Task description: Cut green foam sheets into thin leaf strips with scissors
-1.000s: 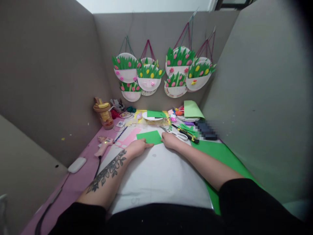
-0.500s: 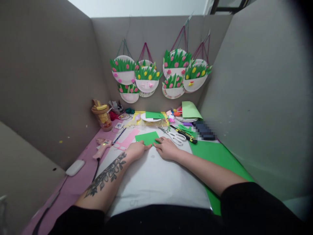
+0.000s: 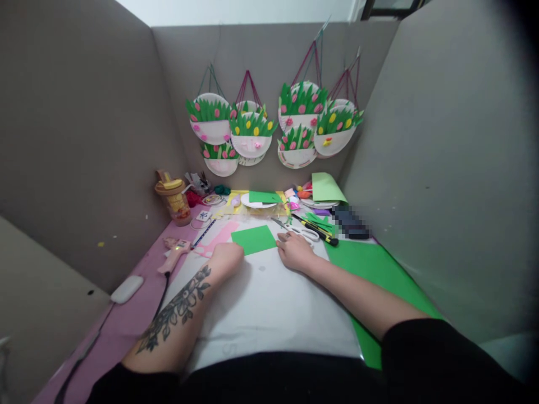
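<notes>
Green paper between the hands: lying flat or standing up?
Flat: the green paper lies on the white sheet, visible edges straight. Whether it's folded double, cannot tell.

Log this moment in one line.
left hand: curled, at left of green card; right hand: at its right edge; card: flat on white sheet

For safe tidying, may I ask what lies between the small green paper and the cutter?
The white-handled scissors and part of the right hand lie there, in the head view.
</notes>
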`<control>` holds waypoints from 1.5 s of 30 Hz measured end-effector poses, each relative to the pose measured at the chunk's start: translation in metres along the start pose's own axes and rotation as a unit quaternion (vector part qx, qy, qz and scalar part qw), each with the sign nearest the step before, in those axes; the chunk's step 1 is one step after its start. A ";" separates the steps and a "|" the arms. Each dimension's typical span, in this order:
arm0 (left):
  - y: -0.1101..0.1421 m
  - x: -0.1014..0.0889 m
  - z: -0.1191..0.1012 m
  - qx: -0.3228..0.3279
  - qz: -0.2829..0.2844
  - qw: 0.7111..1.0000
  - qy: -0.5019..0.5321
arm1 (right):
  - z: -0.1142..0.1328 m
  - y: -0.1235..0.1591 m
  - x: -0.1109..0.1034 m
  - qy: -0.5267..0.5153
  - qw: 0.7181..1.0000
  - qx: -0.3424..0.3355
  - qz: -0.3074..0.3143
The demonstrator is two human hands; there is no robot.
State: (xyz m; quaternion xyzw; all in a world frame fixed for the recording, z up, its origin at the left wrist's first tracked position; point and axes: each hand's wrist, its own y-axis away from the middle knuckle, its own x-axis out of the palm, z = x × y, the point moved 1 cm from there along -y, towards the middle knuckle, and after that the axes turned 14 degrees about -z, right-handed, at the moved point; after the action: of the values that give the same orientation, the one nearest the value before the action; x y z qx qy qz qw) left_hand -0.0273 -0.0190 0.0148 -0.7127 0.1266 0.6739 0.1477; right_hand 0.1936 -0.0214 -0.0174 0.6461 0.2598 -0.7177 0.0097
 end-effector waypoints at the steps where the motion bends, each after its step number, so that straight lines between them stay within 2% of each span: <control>1: -0.001 -0.002 0.004 -0.002 -0.019 1.000 -0.007 | -0.002 0.000 0.002 -0.012 1.000 0.005 -0.010; 4: -0.006 -0.005 0.020 -0.029 -0.098 0.995 0.005 | -0.008 -0.002 0.007 -0.066 0.996 0.022 -0.057; 6: -0.010 -0.004 0.028 -0.041 -0.124 0.990 0.053 | -0.010 -0.003 0.011 -0.101 0.991 0.030 -0.082; 11: -0.015 0.010 0.036 -0.024 -0.070 0.987 0.140 | -0.013 -0.006 0.021 -0.161 0.983 0.035 -0.086; 14: -0.014 0.014 0.036 -0.006 -0.056 0.984 0.168 | -0.015 -0.009 0.025 -0.181 0.978 0.052 -0.094; 17: -0.014 0.013 0.036 0.002 -0.065 0.980 0.189 | -0.016 -0.010 0.026 -0.196 0.971 0.077 -0.112; 23: -0.014 0.006 0.033 0.001 -0.122 0.974 0.189 | -0.020 -0.013 0.029 -0.214 0.960 0.102 -0.146; 28: -0.010 0.005 0.026 0.008 -0.114 0.980 0.163 | -0.018 -0.015 0.031 -0.192 0.967 0.096 -0.139; 30: -0.010 0.006 0.022 0.005 -0.114 0.982 0.152 | -0.014 -0.014 0.028 -0.180 0.971 0.078 -0.137; 35: -0.014 0.014 0.013 0.001 -0.135 0.980 0.146 | -0.004 -0.010 0.020 -0.198 0.972 -0.043 -0.119; 38: -0.018 0.020 0.013 0.010 -0.148 0.976 0.160 | 0.000 -0.010 0.019 -0.199 0.972 -0.091 -0.091; 45: -0.025 0.030 0.016 0.076 -0.170 0.961 0.203 | 0.005 -0.010 0.015 -0.165 0.980 -0.108 -0.038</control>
State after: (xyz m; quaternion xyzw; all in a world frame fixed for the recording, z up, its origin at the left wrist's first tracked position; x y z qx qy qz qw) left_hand -0.0306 0.0112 -0.0145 -0.8322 0.0818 0.4685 0.2850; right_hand 0.1828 -0.0100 -0.0280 0.5031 0.3551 -0.7822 0.0946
